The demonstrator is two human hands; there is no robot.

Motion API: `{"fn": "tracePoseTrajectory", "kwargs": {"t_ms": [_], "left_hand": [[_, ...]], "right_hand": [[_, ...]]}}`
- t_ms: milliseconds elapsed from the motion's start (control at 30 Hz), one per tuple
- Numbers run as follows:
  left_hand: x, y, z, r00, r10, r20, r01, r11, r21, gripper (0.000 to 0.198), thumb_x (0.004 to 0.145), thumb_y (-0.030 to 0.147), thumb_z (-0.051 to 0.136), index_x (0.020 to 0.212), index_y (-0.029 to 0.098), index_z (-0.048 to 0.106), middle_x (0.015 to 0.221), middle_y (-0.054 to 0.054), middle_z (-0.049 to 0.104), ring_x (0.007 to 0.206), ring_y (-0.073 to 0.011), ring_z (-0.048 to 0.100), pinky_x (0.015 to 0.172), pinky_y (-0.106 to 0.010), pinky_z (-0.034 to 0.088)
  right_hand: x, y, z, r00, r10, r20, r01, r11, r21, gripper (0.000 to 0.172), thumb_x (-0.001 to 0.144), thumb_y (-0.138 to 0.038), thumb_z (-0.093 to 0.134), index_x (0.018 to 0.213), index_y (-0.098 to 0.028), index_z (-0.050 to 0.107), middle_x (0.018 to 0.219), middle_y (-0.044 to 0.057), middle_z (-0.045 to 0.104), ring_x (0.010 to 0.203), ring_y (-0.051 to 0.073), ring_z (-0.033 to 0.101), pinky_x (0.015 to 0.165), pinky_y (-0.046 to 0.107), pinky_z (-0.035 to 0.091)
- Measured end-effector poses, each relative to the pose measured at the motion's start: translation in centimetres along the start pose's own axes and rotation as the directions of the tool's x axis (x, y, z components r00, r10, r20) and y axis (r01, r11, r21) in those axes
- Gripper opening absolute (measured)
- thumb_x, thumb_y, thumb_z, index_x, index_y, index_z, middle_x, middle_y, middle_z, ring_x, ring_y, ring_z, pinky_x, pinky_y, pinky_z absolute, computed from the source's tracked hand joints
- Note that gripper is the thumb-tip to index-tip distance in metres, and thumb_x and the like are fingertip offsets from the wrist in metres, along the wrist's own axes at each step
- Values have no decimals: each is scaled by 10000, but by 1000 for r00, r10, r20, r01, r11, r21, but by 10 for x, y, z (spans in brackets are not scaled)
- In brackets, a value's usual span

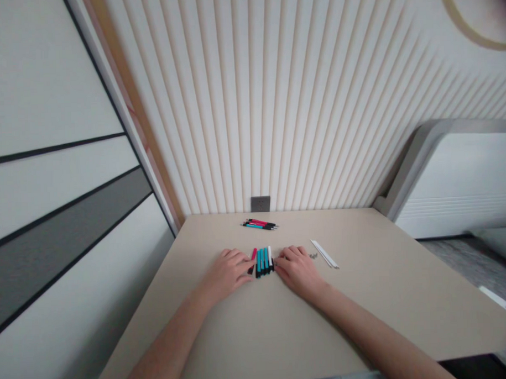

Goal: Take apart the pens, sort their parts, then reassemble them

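Resting palm-down near the middle of the tabletop (389, 295), the left hand (226, 273) and right hand (298, 270) sit on either side of a tight row of teal and black pen barrels (262, 262), which lie side by side with their long axes pointing toward the far edge. Neither grip visibly closes on anything: both hands look open, with the fingers lightly curled and low against the surface. The left fingertips (244, 261) come up to a slim pink piece (253, 253) and a dark piece (251, 270) at the left end of the row, though any contact is too small to make out. The right fingers (280, 260) lie at the other end of the row, just beside a white barrel (270, 256).

Close to the far edge, roughly centred, a small bundle of pink, teal and black pens (260, 224) lies crosswise. Right of the right hand, small metal parts (313, 255) sit just beside a few long white strips (324, 253), which slant toward the right edge. Beyond the far edge rises a ribbed cream wall panel (233, 102), with a dark grey socket plate (260, 203) just above the tabletop. A white panel with dark stripes (57, 180) runs along the left edge.
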State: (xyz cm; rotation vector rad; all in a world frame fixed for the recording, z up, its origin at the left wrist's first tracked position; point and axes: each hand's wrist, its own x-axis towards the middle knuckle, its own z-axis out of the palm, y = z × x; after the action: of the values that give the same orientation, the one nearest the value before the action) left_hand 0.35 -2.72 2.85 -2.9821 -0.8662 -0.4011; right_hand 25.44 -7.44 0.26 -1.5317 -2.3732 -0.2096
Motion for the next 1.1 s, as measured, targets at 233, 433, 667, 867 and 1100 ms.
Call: {"fn": "tracePoseTrajectory", "kwargs": {"t_ms": [233,433,667,867,1100], "left_hand": [[3,4,6,999,12,31,-13,999,29,205,874,296,664,1076,260,651,970,-26,640,969,-200,547,812,-330,369],[7,9,11,999,17,30,-19,998,66,192,883,265,654,1075,249,653,968,-26,643,939,-193,553,782,-323,356],[10,13,13,999,40,-7,-39,996,78,208,888,314,649,1081,237,643,966,-26,638,941,-197,545,775,-333,340],[14,18,13,1000,28,-6,-28,995,99,173,879,320,658,1027,229,654,944,-26,633,918,-198,540,769,-334,339],[16,23,12,1000,-4,-23,7,994,113,253,877,369,651,1084,225,632,999,-50,624,932,-207,537,779,-336,356]], "right_hand": [[0,2,4,1000,-8,-9,8,999,47,210,967,-321,500,930,-257,697,891,45,627,911,198,505,814,340,295],[-1,5,6,1000,-8,-4,8,999,48,214,970,-287,502,898,-244,700,881,43,650,908,192,519,814,340,298],[1,10,5,1000,13,-14,-12,998,55,222,974,-276,493,908,-235,701,903,50,664,905,194,529,799,340,306],[2,15,10,999,40,-19,-39,999,36,198,964,-282,514,918,-248,704,907,48,665,906,192,537,794,338,316],[-2,7,-1,997,-2,-81,13,990,140,215,971,-297,489,1087,-238,659,997,67,652,939,196,535,825,344,338]]}}
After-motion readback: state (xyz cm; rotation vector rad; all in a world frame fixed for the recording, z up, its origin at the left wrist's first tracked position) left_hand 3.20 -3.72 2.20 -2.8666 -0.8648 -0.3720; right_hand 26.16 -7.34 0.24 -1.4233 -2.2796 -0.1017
